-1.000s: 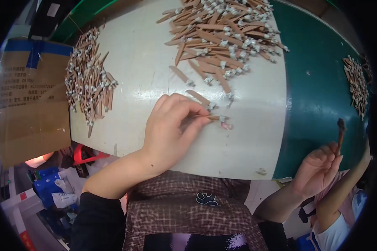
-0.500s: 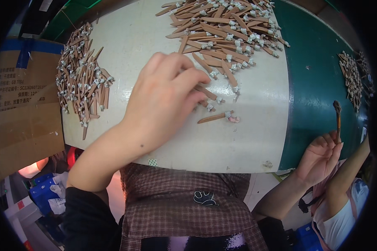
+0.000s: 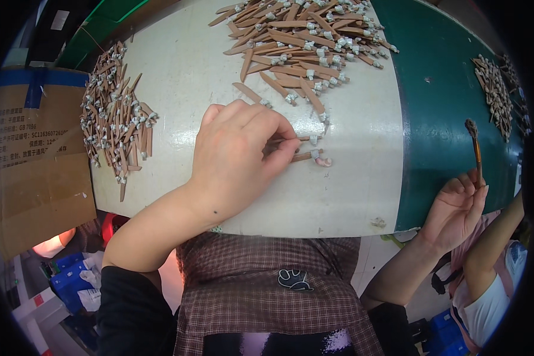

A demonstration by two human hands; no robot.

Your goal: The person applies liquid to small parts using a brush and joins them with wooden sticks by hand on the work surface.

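My left hand point(image 3: 240, 151) is over the pale table top, thumb and forefinger pinched on a flat wooden stick with a small white knotted piece point(image 3: 313, 140) at its end. Most of that stick is hidden by my fingers. Just below it, close to my thumb, lies another wooden stick point(image 3: 302, 156) with a white and pinkish end. A loose stick point(image 3: 247, 93) rests just beyond my knuckles. Off to the right, my right hand point(image 3: 455, 207) grips a slim paintbrush point(image 3: 478, 155) upright, its dark bristles pointing up.
A large heap of white-ended sticks point(image 3: 308, 44) covers the far middle of the table. A second pile point(image 3: 115, 113) lies at the left, beside a cardboard box point(image 3: 38, 178). More sticks point(image 3: 492, 95) lie on the green surface point(image 3: 427, 118). Another person's arm point(image 3: 492, 243) shows at the right.
My left hand has drawn nearer to me and pinched a stick. A loose stick now lies beyond my knuckles. My right hand still holds the paintbrush at the right.
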